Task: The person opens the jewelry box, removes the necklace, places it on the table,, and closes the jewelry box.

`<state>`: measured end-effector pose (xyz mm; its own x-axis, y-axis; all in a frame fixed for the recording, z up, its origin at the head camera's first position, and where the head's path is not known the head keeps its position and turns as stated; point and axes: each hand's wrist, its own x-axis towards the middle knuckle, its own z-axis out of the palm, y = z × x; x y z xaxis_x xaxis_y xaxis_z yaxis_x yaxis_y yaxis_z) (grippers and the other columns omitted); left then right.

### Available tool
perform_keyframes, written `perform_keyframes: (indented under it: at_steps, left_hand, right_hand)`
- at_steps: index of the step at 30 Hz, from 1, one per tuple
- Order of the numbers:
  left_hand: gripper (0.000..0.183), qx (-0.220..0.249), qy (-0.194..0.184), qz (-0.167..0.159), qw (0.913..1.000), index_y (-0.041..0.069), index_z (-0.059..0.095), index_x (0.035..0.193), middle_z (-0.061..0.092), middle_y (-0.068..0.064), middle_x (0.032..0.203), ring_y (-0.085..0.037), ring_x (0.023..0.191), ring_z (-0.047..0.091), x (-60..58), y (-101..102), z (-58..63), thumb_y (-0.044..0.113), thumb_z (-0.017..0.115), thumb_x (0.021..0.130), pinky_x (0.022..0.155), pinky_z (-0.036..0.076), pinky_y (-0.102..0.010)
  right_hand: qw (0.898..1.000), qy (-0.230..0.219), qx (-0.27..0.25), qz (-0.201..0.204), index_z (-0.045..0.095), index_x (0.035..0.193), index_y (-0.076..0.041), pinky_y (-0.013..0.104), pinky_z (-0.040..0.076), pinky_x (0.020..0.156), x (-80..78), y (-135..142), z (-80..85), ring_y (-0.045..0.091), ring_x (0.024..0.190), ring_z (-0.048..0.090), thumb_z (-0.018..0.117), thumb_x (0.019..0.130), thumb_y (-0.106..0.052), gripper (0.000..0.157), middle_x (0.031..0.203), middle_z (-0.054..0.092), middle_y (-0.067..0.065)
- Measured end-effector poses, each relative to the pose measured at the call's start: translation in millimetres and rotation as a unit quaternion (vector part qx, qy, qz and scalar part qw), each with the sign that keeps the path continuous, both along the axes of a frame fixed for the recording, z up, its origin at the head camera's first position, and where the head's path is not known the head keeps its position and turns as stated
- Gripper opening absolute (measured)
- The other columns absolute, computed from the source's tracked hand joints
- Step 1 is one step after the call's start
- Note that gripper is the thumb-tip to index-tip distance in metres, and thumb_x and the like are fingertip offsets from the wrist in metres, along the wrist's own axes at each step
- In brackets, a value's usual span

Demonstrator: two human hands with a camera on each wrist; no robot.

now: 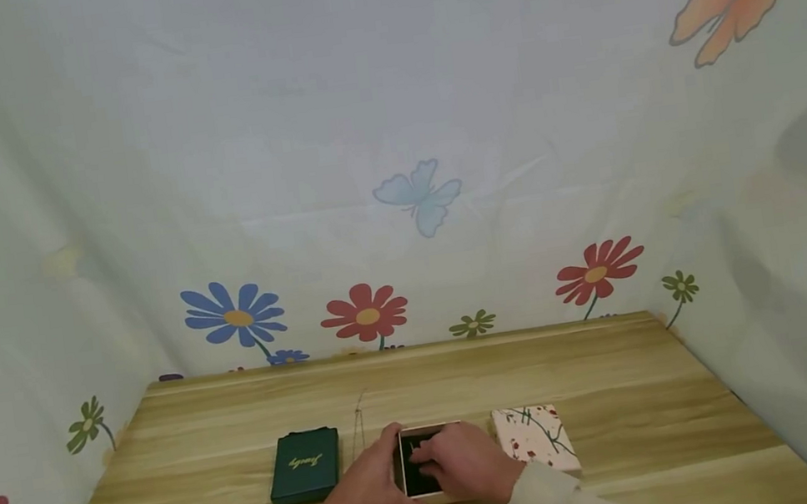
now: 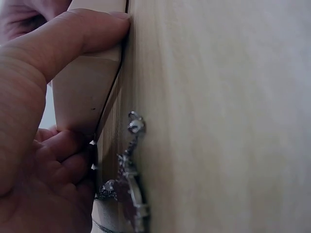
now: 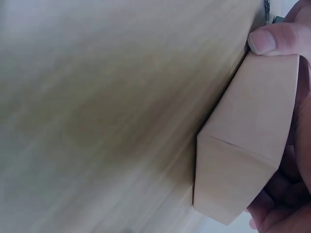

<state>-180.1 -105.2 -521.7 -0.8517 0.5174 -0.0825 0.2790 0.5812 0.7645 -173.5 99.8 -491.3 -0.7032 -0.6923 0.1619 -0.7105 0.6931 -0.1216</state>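
My left hand (image 1: 371, 483) grips a small open jewelry box (image 2: 80, 92) by its left end, thumb along the near wall. The box has pale pinkish walls and a dark lining (image 1: 419, 485). My right hand (image 1: 470, 458) reaches over the box's right side, its fingers bent down into the dark inside. I cannot tell whether those fingertips pinch anything. In the right wrist view the plain near wall and a corner of the box (image 3: 243, 116) show, with the left thumb (image 3: 265, 41) on it. A silver necklace (image 2: 131, 187) with a stone-set pendant lies on the table beside the left hand.
A dark green jewelry case (image 1: 305, 466) with gold lettering lies left of the hands. The floral box lid (image 1: 535, 437) lies to the right, partly behind the right wrist. The thin necklace chain (image 1: 359, 430) stretches toward the back of the wooden table (image 1: 614, 369). Printed cloth hangs around it.
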Motion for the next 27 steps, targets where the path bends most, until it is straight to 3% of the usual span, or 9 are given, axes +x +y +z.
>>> perform_keyframes:
  at_steps: [12,19,27]
  left_hand:
    - [0.097,0.004,0.005,-0.002,1.0,0.015,0.042,0.144,0.064,0.001,0.123,-0.014,0.099,0.06,0.9,-1,2.0,0.041,0.096,0.067,0.085,0.053,-0.035]
    - [0.098,0.007,-0.001,-0.009,0.9999,0.014,0.041,0.146,0.065,0.001,0.122,-0.013,0.096,0.061,-1.2,1,2.5,0.04,0.095,0.069,0.083,0.053,-0.037]
    - [0.097,0.009,-0.005,-0.006,0.9999,0.017,0.041,0.147,0.065,0.003,0.121,-0.012,0.094,0.06,-4.0,-1,0.5,0.041,0.096,0.07,0.083,0.052,-0.037]
  right_hand:
    - [1.0,0.005,0.011,-0.012,0.079,0.096,-0.026,0.018,0.055,0.067,-3.9,-6,-1.7,-0.001,0.072,0.064,0.072,0.095,-0.013,0.015,0.085,0.076,-0.013]
    - [0.999,-0.03,0.007,-0.012,0.073,0.092,-0.023,0.013,0.044,0.061,-10.5,-2,6.7,-0.004,0.063,0.055,0.068,0.099,-0.011,0.015,0.078,0.072,-0.011]
    - [0.999,-0.041,-0.022,-0.006,0.077,0.106,-0.02,0.013,0.051,0.067,-15.0,3,9.9,-0.006,0.075,0.065,0.067,0.101,-0.012,0.014,0.092,0.078,-0.009]
